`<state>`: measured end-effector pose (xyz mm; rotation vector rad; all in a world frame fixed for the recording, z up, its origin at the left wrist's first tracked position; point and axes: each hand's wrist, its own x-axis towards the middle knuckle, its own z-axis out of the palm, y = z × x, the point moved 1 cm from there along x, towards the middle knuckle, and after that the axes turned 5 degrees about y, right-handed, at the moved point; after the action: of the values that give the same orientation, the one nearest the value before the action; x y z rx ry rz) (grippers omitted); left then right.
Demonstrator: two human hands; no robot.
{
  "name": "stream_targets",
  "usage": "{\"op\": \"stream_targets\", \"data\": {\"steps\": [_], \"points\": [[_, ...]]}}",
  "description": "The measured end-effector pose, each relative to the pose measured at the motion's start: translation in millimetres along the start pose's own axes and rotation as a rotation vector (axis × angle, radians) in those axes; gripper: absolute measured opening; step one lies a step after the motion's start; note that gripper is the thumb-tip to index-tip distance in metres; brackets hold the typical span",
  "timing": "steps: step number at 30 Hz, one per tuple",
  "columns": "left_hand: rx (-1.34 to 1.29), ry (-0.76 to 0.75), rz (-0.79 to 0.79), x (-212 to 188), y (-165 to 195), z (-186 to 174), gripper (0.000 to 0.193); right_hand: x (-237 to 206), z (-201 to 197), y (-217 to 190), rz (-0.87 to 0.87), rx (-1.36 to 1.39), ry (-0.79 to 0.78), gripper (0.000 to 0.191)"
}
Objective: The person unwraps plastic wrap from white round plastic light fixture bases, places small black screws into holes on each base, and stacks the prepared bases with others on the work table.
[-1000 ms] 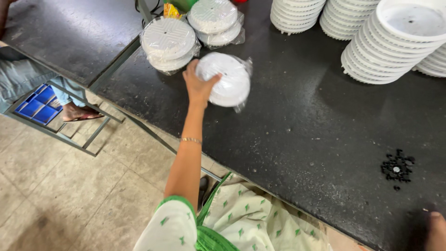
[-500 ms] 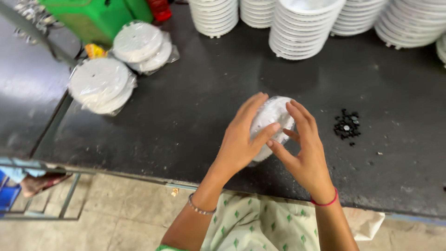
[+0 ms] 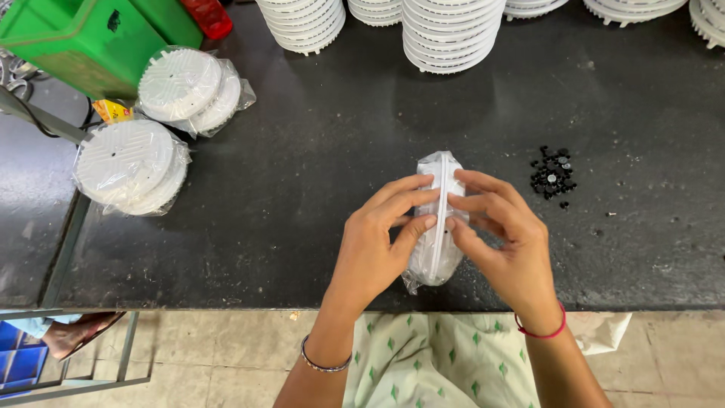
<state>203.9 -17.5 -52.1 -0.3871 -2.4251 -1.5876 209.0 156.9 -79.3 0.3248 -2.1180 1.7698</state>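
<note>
Now both hands, left hand (image 3: 375, 245) and right hand (image 3: 504, 240), pinch a clear-bagged white disc pack (image 3: 438, 221) edge-up over the black table (image 3: 317, 181); two similar packs (image 3: 162, 125) lie far left.

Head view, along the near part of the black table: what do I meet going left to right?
Bagged white discs → left hand → bagged white part held on edge → right hand → small pile of black bits.
</note>
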Motion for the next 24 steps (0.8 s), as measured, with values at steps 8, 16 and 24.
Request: {"op": "stream_targets", "data": {"steps": [8, 16, 24], "points": [[0.028, 0.014, 0.003, -2, 4, -2, 0.009, -6, 1, -16, -0.058, -0.177, 0.026, 0.013], [0.145, 0.259, 0.153, -14, 0, 12, 0.007, -19, -14, 14, -0.045, -0.1, 0.132, 0.007], [-0.186, 0.399, 0.075, -12, -37, 17, 0.006, -48, -30, 79, 0.452, 0.558, 0.242, 0.012]]}}
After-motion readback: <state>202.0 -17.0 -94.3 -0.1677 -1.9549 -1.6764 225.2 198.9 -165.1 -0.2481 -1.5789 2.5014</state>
